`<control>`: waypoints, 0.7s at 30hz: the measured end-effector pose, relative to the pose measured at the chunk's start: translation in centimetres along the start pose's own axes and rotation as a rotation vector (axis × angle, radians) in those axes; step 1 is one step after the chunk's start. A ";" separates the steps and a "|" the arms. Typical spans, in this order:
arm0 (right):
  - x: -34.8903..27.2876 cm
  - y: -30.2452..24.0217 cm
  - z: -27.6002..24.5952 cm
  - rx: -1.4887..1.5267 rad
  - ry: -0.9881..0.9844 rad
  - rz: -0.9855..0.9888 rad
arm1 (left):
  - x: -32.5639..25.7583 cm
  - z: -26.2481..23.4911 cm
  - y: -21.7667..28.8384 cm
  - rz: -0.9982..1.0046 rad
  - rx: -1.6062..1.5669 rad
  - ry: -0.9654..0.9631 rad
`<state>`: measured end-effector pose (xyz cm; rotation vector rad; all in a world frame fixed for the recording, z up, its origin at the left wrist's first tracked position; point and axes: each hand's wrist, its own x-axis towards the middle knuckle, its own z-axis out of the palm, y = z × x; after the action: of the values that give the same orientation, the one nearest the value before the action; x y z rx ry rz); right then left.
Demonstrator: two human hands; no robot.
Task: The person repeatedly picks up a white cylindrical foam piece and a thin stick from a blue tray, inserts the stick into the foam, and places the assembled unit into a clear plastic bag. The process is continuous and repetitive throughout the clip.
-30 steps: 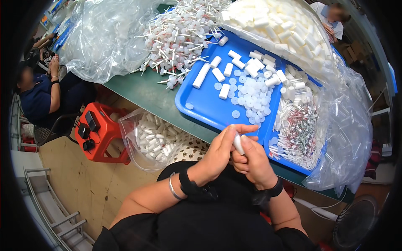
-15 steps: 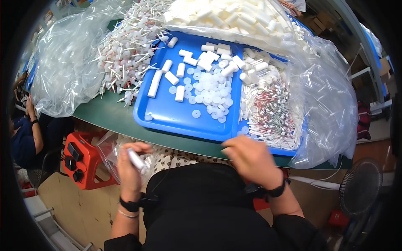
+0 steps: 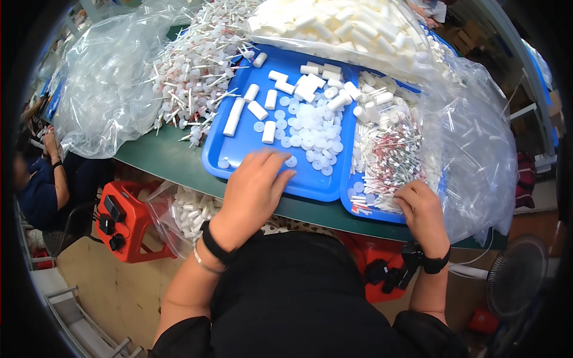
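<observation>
My left hand (image 3: 253, 188) reaches over the front edge of a blue tray (image 3: 245, 155), thumb and fingers apart, beside a lone translucent disc (image 3: 290, 161). A heap of similar translucent discs (image 3: 313, 128) and several white cylinders (image 3: 268, 132) lie in this tray. At the right, my right hand (image 3: 424, 209) is at the front of a second tray, its thumb and forefinger drawn together at the white sticks there. Anything between those fingertips is too small to make out. Thin pins with reddish and dark shafts (image 3: 397, 149) are piled in that tray.
Assembled stick-and-disc pieces (image 3: 191, 77) are heaped on the green table (image 3: 155, 152). Clear plastic bags (image 3: 107, 89) flank the trays; a bag of white cylinders (image 3: 340, 24) stands behind. A red stool (image 3: 128, 224), a fan (image 3: 516, 277) and a seated person (image 3: 45, 185) are nearby.
My left hand has moved up and right from below the table edge to the tray; the white cylinder it held is no longer seen in it. My right hand has moved right to the second tray.
</observation>
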<state>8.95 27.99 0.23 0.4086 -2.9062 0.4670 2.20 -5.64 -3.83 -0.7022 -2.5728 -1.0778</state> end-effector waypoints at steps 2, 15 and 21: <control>0.2 -0.7 -0.8 0.133 0.017 0.090 | 1.1 1.5 -0.7 0.006 0.070 -0.051; 1.4 -5.9 2.2 1.459 0.025 0.379 | -0.7 1.2 3.2 -0.790 -1.604 -0.389; 2.0 -8.3 3.9 1.349 -0.029 0.356 | -3.0 3.1 3.1 -0.858 -2.012 -0.428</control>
<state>9.03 18.60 -0.66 0.0006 -2.1973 2.4072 6.18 -2.52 -5.39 0.1256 -0.8664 -3.9090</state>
